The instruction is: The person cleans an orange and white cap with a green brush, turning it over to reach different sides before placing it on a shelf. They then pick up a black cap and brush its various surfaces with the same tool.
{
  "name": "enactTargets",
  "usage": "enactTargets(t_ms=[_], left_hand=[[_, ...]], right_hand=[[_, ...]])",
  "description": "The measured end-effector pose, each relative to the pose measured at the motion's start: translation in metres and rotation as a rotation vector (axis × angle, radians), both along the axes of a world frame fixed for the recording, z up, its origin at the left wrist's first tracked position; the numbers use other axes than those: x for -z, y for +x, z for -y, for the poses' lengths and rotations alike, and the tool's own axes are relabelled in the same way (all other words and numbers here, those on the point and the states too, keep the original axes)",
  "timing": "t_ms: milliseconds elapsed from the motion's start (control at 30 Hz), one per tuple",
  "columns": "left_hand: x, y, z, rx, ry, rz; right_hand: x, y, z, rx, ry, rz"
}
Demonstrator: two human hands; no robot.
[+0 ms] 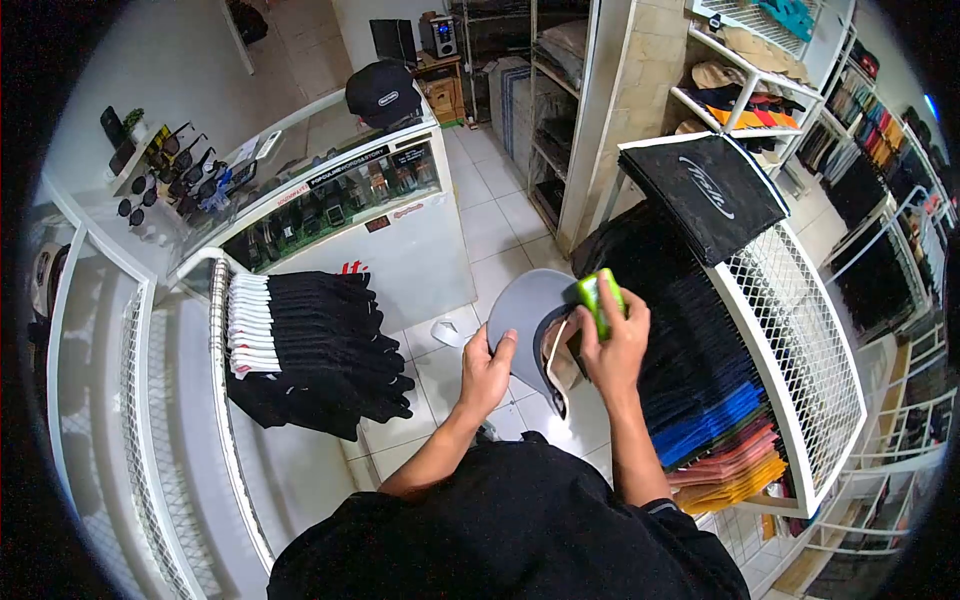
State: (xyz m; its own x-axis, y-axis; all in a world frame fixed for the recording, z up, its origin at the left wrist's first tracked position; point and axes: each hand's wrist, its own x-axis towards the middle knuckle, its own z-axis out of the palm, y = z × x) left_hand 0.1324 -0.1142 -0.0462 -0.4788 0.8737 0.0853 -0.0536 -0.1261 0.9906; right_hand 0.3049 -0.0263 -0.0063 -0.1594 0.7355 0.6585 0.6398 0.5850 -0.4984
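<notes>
A cap (530,312) with a grey brim and a beige inside is held in front of my body, its opening turned toward the right. My left hand (487,370) grips the brim's left edge, thumb on top, with a white tag (450,334) beside it. In my right hand (614,345) is a bright green object (601,297), possibly a brush, held against the cap's upper right side. The underside of the green object is hidden.
Black and white shirts (300,330) hang on the left rack. At the right, a rack holds dark and coloured clothes (720,430) beneath a black bag (705,190). A glass counter (330,205) with a black cap (383,95) stands ahead.
</notes>
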Motion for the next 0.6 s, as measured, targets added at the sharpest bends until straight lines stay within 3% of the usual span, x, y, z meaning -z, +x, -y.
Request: enactTargets(t_ms=[133, 200, 267, 333, 600], left_hand=[[-0.010, 0.009, 0.000, 0.030, 0.064, 0.129], [-0.027, 0.008, 0.002, 0.133, -0.145, 0.414], [-0.029, 0.008, 0.002, 0.178, -0.148, 0.436], [-0.033, 0.010, 0.001, 0.244, -0.084, 0.482], [-0.037, 0.012, 0.001, 0.536, -0.075, 0.576]], right_hand=[[-0.016, 0.024, 0.012, -0.007, -0.065, -0.389], [-0.016, 0.039, 0.020, -0.066, -0.374, -0.714], [0.002, 0.063, 0.007, -0.105, -0.387, -0.741], [-0.001, 0.078, 0.002, -0.225, -0.300, -0.553], [-0.023, 0.111, -0.015, -0.614, -0.586, -0.778]])
